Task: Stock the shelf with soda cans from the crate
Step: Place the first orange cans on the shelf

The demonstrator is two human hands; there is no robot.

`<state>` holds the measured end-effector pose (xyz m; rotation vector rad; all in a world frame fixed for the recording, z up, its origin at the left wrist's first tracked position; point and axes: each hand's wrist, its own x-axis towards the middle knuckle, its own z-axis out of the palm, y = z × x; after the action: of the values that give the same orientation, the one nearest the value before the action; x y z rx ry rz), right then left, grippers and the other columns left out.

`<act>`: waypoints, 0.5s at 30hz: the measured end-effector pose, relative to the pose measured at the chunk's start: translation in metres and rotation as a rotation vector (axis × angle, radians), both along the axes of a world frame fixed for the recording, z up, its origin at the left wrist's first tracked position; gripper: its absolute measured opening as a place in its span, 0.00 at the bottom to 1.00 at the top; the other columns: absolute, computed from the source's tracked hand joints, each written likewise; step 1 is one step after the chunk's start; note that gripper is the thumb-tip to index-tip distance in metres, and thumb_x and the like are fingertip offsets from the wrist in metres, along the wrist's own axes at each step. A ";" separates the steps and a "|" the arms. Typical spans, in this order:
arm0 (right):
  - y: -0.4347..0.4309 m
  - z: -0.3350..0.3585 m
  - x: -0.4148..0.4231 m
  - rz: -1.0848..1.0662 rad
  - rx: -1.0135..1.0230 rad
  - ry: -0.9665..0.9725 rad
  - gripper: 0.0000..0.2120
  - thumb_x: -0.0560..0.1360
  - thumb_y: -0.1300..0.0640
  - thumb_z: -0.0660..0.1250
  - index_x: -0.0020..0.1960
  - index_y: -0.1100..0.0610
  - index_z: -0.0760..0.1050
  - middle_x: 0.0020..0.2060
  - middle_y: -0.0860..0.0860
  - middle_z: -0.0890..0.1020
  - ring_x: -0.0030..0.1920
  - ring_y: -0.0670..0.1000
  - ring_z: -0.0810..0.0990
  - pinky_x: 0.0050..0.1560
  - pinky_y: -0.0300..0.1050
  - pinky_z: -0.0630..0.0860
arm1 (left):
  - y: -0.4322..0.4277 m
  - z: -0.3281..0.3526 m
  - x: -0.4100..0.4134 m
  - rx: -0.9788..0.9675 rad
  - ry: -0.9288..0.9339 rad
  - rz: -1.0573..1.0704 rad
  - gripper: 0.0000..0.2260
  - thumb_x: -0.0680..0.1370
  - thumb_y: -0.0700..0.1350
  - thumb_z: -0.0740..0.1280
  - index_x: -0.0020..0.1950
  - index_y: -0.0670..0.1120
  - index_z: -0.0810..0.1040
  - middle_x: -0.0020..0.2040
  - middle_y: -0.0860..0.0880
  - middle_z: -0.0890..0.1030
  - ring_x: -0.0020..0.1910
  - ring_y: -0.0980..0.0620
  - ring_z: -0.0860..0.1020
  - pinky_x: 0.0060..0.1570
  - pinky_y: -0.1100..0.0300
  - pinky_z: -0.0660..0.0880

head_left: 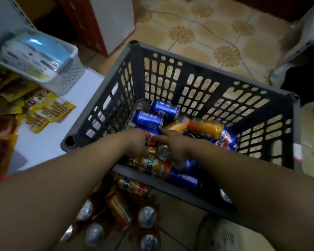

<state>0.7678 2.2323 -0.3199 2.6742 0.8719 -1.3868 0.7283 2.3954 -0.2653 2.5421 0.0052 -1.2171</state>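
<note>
Inside the dark grey plastic lattice crate, which stands on the beige flower-patterned tiled floor, both bare arms reach down among loose cans lying on their sides; the left hand curls its fingers round a small red can, and the right hand is closed on a silver-ended can whose round end faces up, the two hands almost touching near the crate's near wall; blue soda cans lie at the far left of the crate floor, orange soda cans just to their right, and more of both colours lie under the wrists; to the left of the crate a white shelf board carries yellow snack packets and a white perforated plastic basket holding blue and white packs; below that board, near the bottom edge of the view, upright silver-topped cans stand beside an orange can lying down, though this part is blurred.
</note>
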 end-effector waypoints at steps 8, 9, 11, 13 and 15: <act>-0.010 0.050 -0.007 -0.258 0.235 -0.112 0.36 0.69 0.47 0.74 0.72 0.45 0.61 0.64 0.50 0.75 0.60 0.52 0.75 0.57 0.50 0.76 | 0.006 0.026 -0.018 -0.125 -0.083 0.163 0.33 0.73 0.48 0.72 0.75 0.50 0.61 0.72 0.48 0.68 0.67 0.47 0.70 0.65 0.55 0.69; -0.011 0.066 -0.012 -0.379 0.320 -0.103 0.34 0.68 0.47 0.75 0.70 0.46 0.64 0.60 0.49 0.77 0.56 0.51 0.77 0.55 0.49 0.77 | 0.008 0.036 -0.023 -0.159 -0.104 0.190 0.34 0.73 0.48 0.73 0.76 0.50 0.61 0.72 0.48 0.68 0.68 0.48 0.69 0.65 0.56 0.68; -0.012 0.104 -0.022 -0.576 0.518 -0.061 0.26 0.68 0.50 0.75 0.63 0.46 0.69 0.54 0.48 0.78 0.52 0.50 0.79 0.50 0.45 0.78 | 0.011 0.066 -0.036 -0.230 -0.154 0.241 0.36 0.72 0.47 0.74 0.76 0.50 0.61 0.72 0.49 0.69 0.67 0.49 0.70 0.62 0.58 0.68; -0.008 0.147 -0.034 -0.680 0.677 -0.011 0.20 0.71 0.51 0.73 0.59 0.46 0.69 0.52 0.48 0.78 0.51 0.50 0.79 0.48 0.45 0.78 | 0.013 0.104 -0.052 -0.315 -0.229 0.301 0.37 0.70 0.47 0.75 0.75 0.53 0.61 0.67 0.53 0.72 0.63 0.52 0.72 0.58 0.60 0.69; 0.001 0.192 -0.049 -0.738 0.824 0.036 0.17 0.73 0.53 0.70 0.60 0.49 0.70 0.53 0.51 0.78 0.52 0.52 0.78 0.50 0.49 0.79 | 0.015 0.148 -0.074 -0.436 -0.323 0.383 0.36 0.69 0.44 0.76 0.72 0.57 0.64 0.58 0.58 0.75 0.58 0.57 0.75 0.55 0.62 0.72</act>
<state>0.7192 2.2336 -0.1277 3.9063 0.5291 -1.3531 0.6543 2.4109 -0.1177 2.1888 0.1313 -0.5807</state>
